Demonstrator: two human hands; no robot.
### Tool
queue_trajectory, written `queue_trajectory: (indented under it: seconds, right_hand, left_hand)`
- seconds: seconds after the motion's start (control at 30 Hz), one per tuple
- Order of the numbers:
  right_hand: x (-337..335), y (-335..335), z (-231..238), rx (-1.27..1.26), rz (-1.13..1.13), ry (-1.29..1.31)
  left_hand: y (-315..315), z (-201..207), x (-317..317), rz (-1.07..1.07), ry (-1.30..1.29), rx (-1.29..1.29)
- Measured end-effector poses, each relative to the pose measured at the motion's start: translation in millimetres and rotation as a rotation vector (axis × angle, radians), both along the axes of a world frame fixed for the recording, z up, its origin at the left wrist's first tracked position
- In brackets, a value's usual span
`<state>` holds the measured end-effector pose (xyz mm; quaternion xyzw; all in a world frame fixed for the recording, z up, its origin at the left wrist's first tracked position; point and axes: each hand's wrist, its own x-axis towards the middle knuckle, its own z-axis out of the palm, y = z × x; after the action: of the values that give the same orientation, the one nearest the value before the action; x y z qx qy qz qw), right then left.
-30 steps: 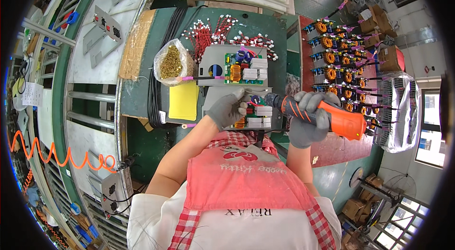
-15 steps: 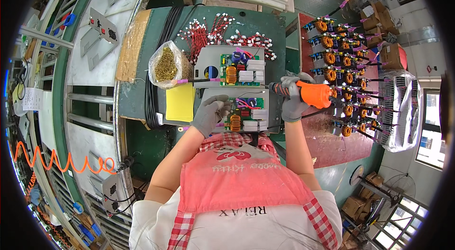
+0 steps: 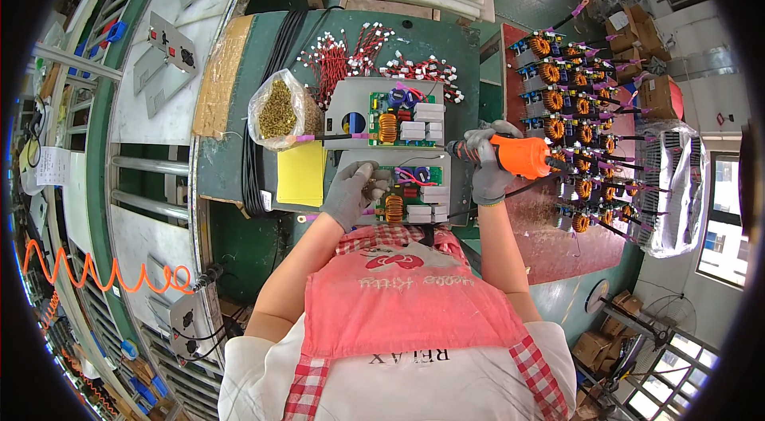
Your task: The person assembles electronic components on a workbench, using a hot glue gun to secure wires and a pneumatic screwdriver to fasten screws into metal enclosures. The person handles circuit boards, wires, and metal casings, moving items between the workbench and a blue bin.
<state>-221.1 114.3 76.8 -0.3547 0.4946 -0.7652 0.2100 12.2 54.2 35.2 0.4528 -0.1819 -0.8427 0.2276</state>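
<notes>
The right grip (image 3: 489,177) is wrapped around the orange power driver (image 3: 522,156); the left grip (image 3: 347,194) is curled, contents unclear, beside the nearer circuit board (image 3: 412,194). Between the grips, loose pink wire (image 3: 408,174) could snag if the driver swings across.

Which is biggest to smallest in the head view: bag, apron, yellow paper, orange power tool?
1. Apron
2. Bag
3. Yellow paper
Orange power tool: smaller than apron, unsure against bag and paper; right hand covers part.
</notes>
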Motion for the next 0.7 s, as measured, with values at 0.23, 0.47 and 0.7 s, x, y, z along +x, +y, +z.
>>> queue_trajectory:
  seconds: [0.23,0.47,0.7]
  right_hand:
    - [0,-9,7,0.090,-0.012,0.018]
    - [-15,-20,6,0.154,0.353,-0.052]
    - [-22,-39,-2,0.211,0.391,-0.071]
  left_hand:
    - [6,-6,2,-0.012,-0.018,-0.005]
    - [11,-18,12,-0.035,-0.041,-0.002]
    - [12,-15,7,0.018,0.029,-0.018]
